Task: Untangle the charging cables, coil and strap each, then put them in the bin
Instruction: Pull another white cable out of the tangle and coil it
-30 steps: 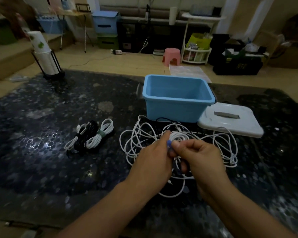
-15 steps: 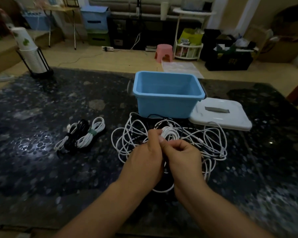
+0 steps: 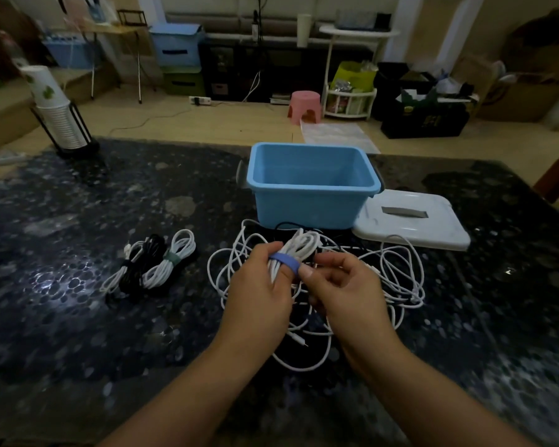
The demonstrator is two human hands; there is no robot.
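— Two coiled bundles (image 3: 155, 264) lie strapped on the table (image 3: 62, 317), one blue bin (image 3: 310, 185) and one white lid (image 3: 413, 224) beyond. Any writing?
— None legible. Left hand (image 3: 259, 295) grips a white coil (image 3: 299, 250); right hand (image 3: 342, 291) pinches its blue strap (image 3: 284, 261) above the loose tangle (image 3: 394, 272).

Showing now: light blue bin (image 3: 310, 201) at 12 o'clock, white lid (image 3: 410, 227) at 2 o'clock, white loose cables (image 3: 397, 275), blue strap (image 3: 283, 261) round a white coil (image 3: 300, 245), white and black bundles (image 3: 152, 266) at 10 o'clock with a green strap (image 3: 171, 258), black pebble-patterned table (image 3: 78, 317).
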